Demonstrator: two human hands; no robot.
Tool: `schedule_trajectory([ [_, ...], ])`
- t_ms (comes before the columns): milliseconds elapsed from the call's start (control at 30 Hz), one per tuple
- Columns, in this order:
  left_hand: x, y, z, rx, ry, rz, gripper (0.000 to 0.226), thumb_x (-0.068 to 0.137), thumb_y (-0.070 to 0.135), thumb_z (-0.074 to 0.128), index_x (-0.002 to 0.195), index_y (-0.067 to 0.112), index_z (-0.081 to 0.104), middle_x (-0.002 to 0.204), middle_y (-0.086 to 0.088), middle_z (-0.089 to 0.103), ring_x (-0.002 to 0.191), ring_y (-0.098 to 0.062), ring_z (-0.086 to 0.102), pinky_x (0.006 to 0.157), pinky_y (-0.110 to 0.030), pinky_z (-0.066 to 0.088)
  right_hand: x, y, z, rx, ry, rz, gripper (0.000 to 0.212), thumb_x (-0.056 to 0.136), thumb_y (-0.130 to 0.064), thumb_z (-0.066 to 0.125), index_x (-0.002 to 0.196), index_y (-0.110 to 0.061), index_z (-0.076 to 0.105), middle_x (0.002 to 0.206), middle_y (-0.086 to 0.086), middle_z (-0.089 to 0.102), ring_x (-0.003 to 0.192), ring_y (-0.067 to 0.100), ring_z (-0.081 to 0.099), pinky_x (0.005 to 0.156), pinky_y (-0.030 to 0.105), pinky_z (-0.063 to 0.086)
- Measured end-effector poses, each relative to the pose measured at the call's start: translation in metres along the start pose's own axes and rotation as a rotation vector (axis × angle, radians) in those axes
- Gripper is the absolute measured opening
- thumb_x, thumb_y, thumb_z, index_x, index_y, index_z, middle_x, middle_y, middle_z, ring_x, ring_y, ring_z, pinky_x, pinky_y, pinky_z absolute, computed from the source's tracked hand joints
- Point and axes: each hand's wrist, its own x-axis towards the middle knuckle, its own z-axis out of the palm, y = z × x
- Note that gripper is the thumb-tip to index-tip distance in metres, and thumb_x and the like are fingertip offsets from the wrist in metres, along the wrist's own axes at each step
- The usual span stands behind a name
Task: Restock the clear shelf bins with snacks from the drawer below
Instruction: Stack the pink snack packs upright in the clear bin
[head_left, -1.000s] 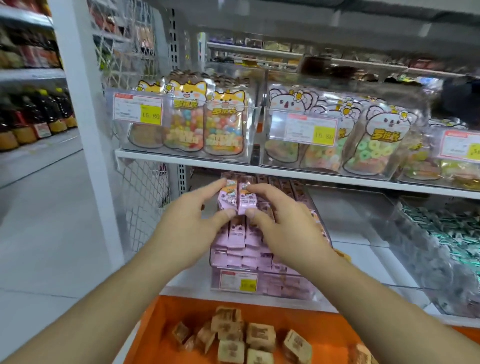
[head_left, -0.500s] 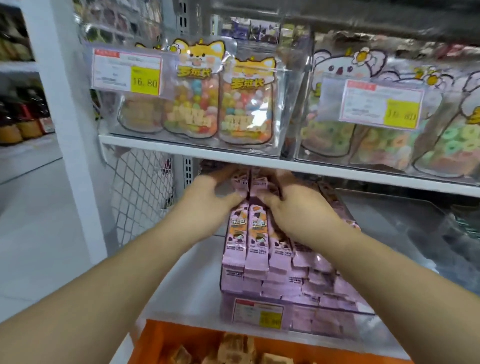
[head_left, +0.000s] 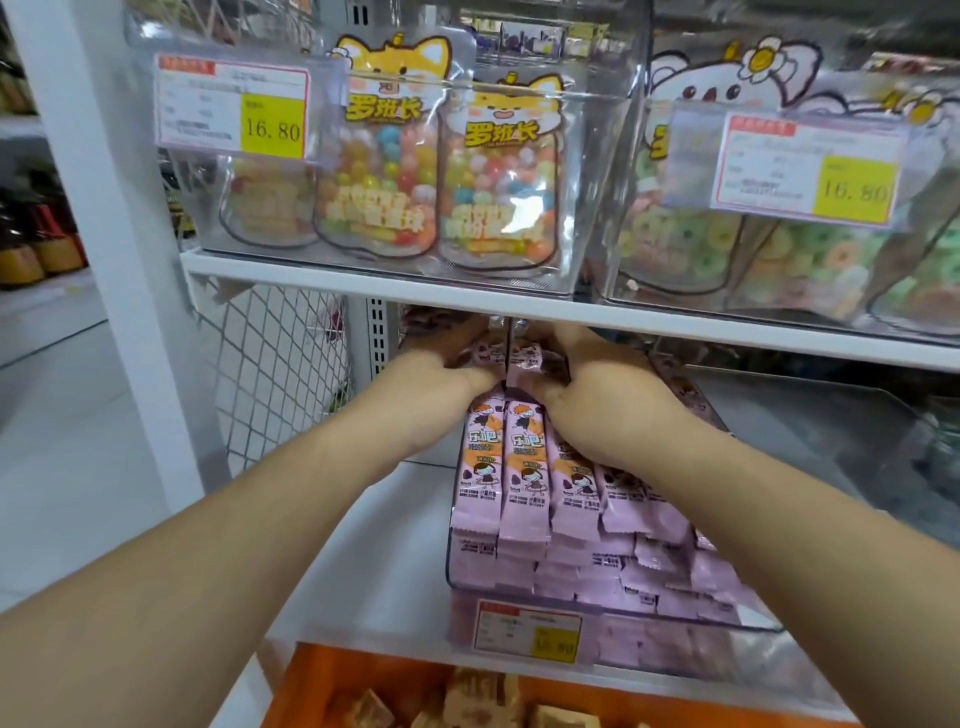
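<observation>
Compared with half a second ago, I am seeing both hands reaching slightly deeper under the upper shelf, and the view is sitting closer to the clear bin of pink snack packets. My left hand is curling around upright pink packets at the back of the bin, at 12 o'clock, and my right hand is gripping the same cluster from the other side, its fingertips disappearing under the shelf edge. The packets are lying stacked in rows, filling the bin from its front wall at 6 o'clock up to the hands. The bin is sitting on the lower shelf, with bare white shelf surface running along its left side, at 9 o'clock. Headroom is looking tight: the upper shelf's front lip is hanging just above the knuckles. To the right, at 3 o'clock, another clear bin is standing just beside this one. Above, candy pouches are standing in their own clear bins. At 6 o'clock, the orange drawer is holding tan wrapped snacks.
</observation>
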Motion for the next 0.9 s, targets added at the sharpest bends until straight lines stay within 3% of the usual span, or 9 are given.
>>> schedule_trajectory([
  [100,0.003,0.003,0.001,0.049,-0.006,0.012,0.056,0.099,0.023,0.062,0.144,0.053,0.050,0.125,0.020,0.060,0.113,-0.008,0.060,0.089,-0.019,0.048,0.002,0.000,0.000,0.009,-0.004,0.018,0.051,0.102,-0.041,0.064,0.148,-0.031,0.048,0.139,0.001,0.065,0.117,0.028,0.065,0.096,0.037,0.054],
  [233,0.007,0.000,0.006,-0.004,0.019,0.035,0.038,0.098,0.015,0.066,0.128,0.038,0.061,0.126,0.016,0.069,0.117,-0.006,0.063,0.107,-0.038,0.050,0.003,0.001,-0.001,-0.011,0.013,0.017,0.051,0.101,-0.039,0.065,0.148,-0.031,0.048,0.138,0.002,0.066,0.115,0.028,0.066,0.098,0.038,0.055],
  [433,0.010,0.001,0.006,-0.039,0.039,-0.027,0.049,0.091,0.020,0.069,0.138,0.032,0.061,0.131,0.011,0.068,0.116,-0.012,0.065,0.104,-0.038,0.053,0.003,-0.001,-0.002,-0.044,0.010,0.012,0.052,0.103,-0.037,0.063,0.152,-0.032,0.046,0.142,0.002,0.063,0.114,0.027,0.065,0.088,0.026,0.050],
  [567,0.009,0.002,0.007,-0.062,0.040,-0.044,0.046,0.084,0.019,0.067,0.126,0.038,0.067,0.116,0.014,0.075,0.107,-0.012,0.070,0.099,-0.043,0.057,-0.001,-0.003,-0.003,-0.038,0.008,0.007,0.051,0.104,-0.038,0.060,0.154,-0.035,0.045,0.141,0.002,0.064,0.115,0.026,0.065,0.090,0.025,0.050],
  [633,0.009,0.001,0.008,-0.079,0.055,-0.033,0.038,0.088,0.016,0.068,0.121,0.036,0.069,0.109,0.015,0.077,0.102,-0.011,0.072,0.097,-0.040,0.057,-0.003,-0.004,-0.003,-0.028,0.011,-0.011,0.049,0.105,-0.035,0.058,0.152,-0.038,0.046,0.134,0.004,0.067,0.102,0.024,0.067,0.086,0.028,0.055],
  [733,0.006,0.003,0.007,-0.101,0.064,-0.044,0.034,0.092,0.015,0.066,0.120,0.034,0.068,0.108,0.014,0.076,0.101,-0.010,0.071,0.092,-0.032,0.056,-0.007,-0.003,-0.006,-0.027,-0.007,-0.003,0.051,0.106,-0.032,0.054,0.155,-0.037,0.041,0.134,0.007,0.066,0.100,0.027,0.065,0.089,0.035,0.057],
  [800,0.001,0.005,0.006,-0.120,0.045,-0.033,0.033,0.095,0.014,0.064,0.120,0.034,0.069,0.109,0.015,0.076,0.101,-0.007,0.071,0.090,-0.029,0.055,-0.011,-0.002,-0.007,-0.011,-0.014,0.001,0.053,0.107,-0.031,0.052,0.158,-0.037,0.038,0.137,0.007,0.065,0.094,0.022,0.067,0.083,0.031,0.057],
  [900,-0.012,0.011,0.003,-0.131,0.030,-0.028,0.030,0.100,0.010,0.058,0.118,0.032,0.070,0.099,0.021,0.076,0.086,0.010,0.069,0.072,-0.008,0.048,-0.023,-0.001,-0.011,-0.015,-0.029,-0.004,0.054,0.108,-0.033,0.049,0.160,-0.037,0.036,0.149,0.003,0.058,0.114,0.023,0.063,0.085,0.025,0.044],
])
